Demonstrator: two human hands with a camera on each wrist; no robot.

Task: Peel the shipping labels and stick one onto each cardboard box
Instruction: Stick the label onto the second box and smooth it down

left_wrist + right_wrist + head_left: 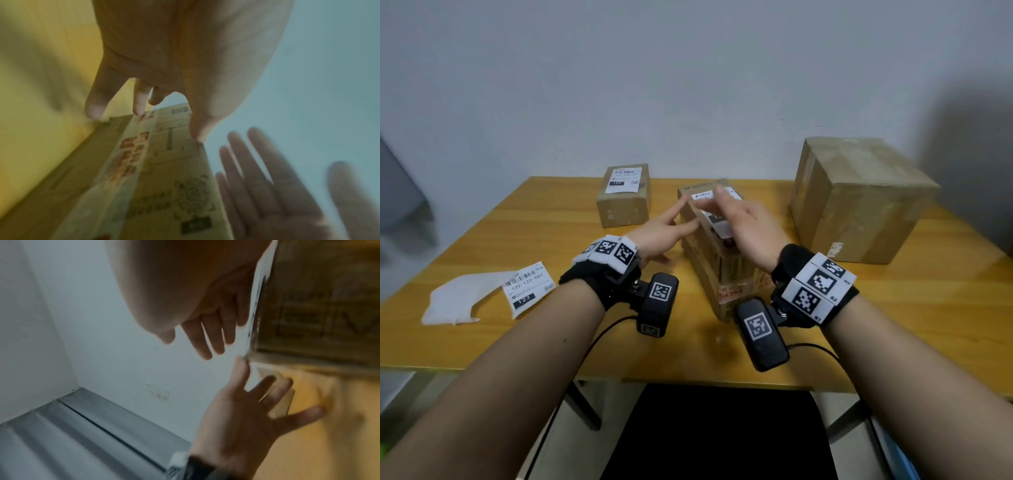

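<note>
A long cardboard box [710,270] lies in the middle of the table, with a white shipping label [719,216] on its top face. My right hand [744,219] is flat over that label with straight fingers; I cannot tell whether it touches. My left hand [664,228] is spread at the box's left side, its index finger at the far top corner. In the right wrist view the right hand's fingers [207,337] lie beside the label's edge [259,295]. In the left wrist view the box's printed side [164,178] fills the middle. A loose label [527,289] lies at the left.
A small box [621,209] bearing a label stands at the back left. A large box [859,205] with no label in sight stands at the right. White backing paper [457,299] lies beside the loose label. The table's front edge [688,375] is near my forearms.
</note>
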